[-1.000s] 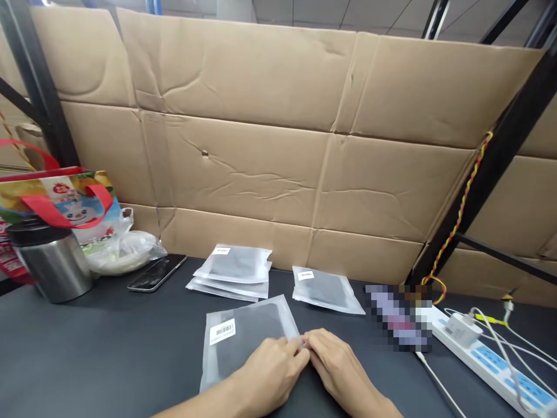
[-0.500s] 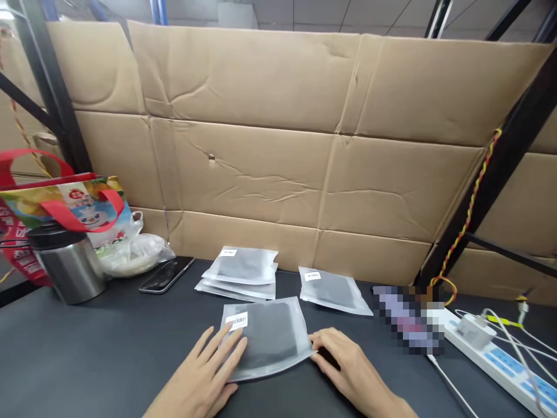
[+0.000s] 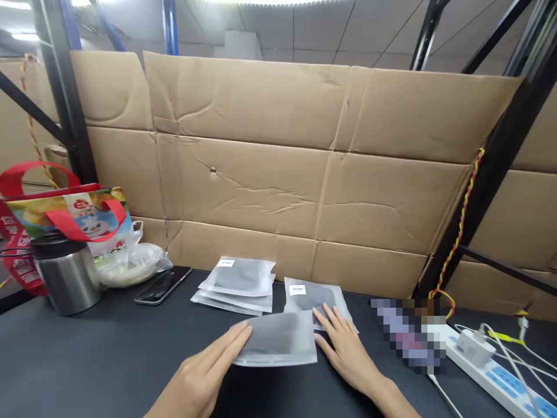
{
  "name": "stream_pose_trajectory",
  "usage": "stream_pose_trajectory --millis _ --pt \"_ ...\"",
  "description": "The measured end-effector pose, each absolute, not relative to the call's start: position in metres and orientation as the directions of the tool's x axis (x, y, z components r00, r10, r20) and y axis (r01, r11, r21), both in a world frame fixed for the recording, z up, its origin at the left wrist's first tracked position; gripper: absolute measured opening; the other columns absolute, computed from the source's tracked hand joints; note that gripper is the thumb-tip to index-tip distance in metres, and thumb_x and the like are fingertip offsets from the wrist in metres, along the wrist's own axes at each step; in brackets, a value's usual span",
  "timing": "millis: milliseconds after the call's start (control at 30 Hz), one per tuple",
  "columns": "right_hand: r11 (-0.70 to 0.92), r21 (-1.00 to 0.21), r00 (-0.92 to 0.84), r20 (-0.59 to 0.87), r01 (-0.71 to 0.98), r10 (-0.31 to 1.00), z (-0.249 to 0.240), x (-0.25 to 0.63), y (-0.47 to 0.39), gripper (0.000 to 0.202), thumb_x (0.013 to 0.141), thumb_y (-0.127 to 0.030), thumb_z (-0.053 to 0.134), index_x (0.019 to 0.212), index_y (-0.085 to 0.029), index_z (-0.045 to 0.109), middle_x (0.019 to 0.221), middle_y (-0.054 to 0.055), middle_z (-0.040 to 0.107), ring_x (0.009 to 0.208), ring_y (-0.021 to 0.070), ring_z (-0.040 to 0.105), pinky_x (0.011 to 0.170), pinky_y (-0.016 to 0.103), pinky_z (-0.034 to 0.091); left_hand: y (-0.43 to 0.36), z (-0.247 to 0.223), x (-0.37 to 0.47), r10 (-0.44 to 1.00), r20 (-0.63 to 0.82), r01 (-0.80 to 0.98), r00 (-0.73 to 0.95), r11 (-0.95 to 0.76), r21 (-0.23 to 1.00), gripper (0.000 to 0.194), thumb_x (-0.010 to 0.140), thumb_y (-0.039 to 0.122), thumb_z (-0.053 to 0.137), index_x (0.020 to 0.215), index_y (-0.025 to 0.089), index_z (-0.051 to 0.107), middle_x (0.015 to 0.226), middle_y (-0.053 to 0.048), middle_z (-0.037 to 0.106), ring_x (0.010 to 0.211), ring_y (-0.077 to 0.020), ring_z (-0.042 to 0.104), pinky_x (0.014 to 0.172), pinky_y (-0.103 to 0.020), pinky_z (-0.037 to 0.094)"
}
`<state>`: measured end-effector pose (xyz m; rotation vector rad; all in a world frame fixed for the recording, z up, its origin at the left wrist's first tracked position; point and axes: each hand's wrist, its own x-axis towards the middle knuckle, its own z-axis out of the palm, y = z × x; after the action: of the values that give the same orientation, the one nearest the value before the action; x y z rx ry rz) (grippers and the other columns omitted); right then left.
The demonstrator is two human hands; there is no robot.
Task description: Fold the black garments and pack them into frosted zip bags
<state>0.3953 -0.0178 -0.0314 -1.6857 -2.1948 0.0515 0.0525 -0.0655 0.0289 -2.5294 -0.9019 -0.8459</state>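
My left hand (image 3: 213, 363) grips the left end of a frosted pouch (image 3: 282, 338) with dark contents, lifted off the dark table and tilted. The fingers of my right hand (image 3: 346, 351) are spread over the lower part of another pouch (image 3: 304, 295), which lies flat and has a white barcode label at its upper left. Left of that one, several similar pouches (image 3: 239, 276) are stacked, the top one with a label.
On the left are a phone (image 3: 163, 285), a steel mug (image 3: 67, 278), a plastic bag (image 3: 130, 264) and a colourful bag (image 3: 87, 217). A power strip (image 3: 500, 371) with cables and a blurred item (image 3: 407, 337) are on the right. Cardboard (image 3: 261, 157) stands behind.
My left hand has picked up the near pouch. My right hand has left its edge and moved forward onto the right pouch, which has shifted left. The view has tilted up slightly.
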Motion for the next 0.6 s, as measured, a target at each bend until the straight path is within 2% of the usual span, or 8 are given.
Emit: stream_pose_trajectory --millis 133,267,333,400,467,600 --pt "0.258 -0.259 -0.191 0.258 0.931 0.947 -0.025 0.371 -0.018 0.056 0.095 -0.055 0.031 0.144 -0.027 0.036 0.152 0.006 0.031 0.141 0.03 0.017 0.112 0.052 0.023 -0.036 0.068 0.085 0.343 0.729 0.626 0.593 -0.766 -0.148 0.067 0.085 -0.006 0.027 0.148 0.018 0.026 0.145 -0.007 0.044 0.133 -0.0171 0.04 0.109 -0.03 0.038" --pt "0.238 -0.268 -0.159 0.287 0.934 0.945 -0.023 0.365 -0.017 0.056 0.096 -0.054 0.031 0.144 -0.028 0.034 0.15 0.006 0.034 0.14 0.03 0.022 0.111 0.053 0.023 0.018 0.065 0.134 0.365 0.651 0.615 0.665 -0.763 -0.2 0.062 0.085 -0.009 0.023 0.142 0.012 0.037 0.147 -0.012 0.041 0.138 -0.0193 0.03 0.112 -0.038 0.034" --pt "0.267 -0.26 -0.174 0.332 0.928 0.927 -0.024 0.366 -0.018 0.054 0.096 -0.051 0.033 0.143 -0.025 0.037 0.147 0.008 0.04 0.138 0.0296 0.029 0.111 0.05 0.026 0.038 0.047 0.154 0.382 0.593 0.598 0.709 -0.772 -0.217 0.059 0.084 -0.008 0.028 0.137 0.012 0.044 0.142 -0.011 0.048 0.134 -0.0198 0.038 0.11 -0.037 0.037" --pt "0.279 -0.245 -0.176 0.372 0.928 0.911 -0.026 0.367 -0.019 0.047 0.097 -0.045 0.034 0.135 -0.021 0.048 0.134 0.011 0.054 0.129 0.0294 0.044 0.107 0.047 0.034 0.05 0.025 0.17 0.404 0.547 0.594 0.734 -0.772 -0.227 0.055 0.082 -0.005 0.034 0.131 0.013 0.051 0.134 -0.011 0.057 0.127 -0.0214 0.048 0.105 -0.036 0.043" --pt "0.267 -0.24 -0.159 0.39 0.934 0.907 -0.028 0.367 -0.019 0.04 0.098 -0.038 0.033 0.127 -0.018 0.055 0.123 0.013 0.061 0.118 0.029 0.054 0.101 0.045 0.041 0.055 0.006 0.18 0.437 0.515 0.609 0.737 -0.76 -0.228 0.053 0.082 -0.004 0.037 0.129 0.011 0.053 0.131 -0.012 0.059 0.124 -0.0237 0.052 0.103 -0.037 0.045" --pt "0.352 -0.217 -0.212 0.487 0.911 0.847 -0.026 0.364 -0.02 0.035 0.097 -0.025 0.036 0.125 -0.017 0.054 0.124 0.013 0.06 0.116 0.0263 0.056 0.1 0.041 0.043 0.058 -0.008 0.19 0.501 0.49 0.653 0.713 -0.73 -0.203 0.049 0.085 0.0 0.036 0.132 0.007 0.05 0.135 -0.017 0.054 0.126 -0.0273 0.049 0.103 -0.041 0.044"
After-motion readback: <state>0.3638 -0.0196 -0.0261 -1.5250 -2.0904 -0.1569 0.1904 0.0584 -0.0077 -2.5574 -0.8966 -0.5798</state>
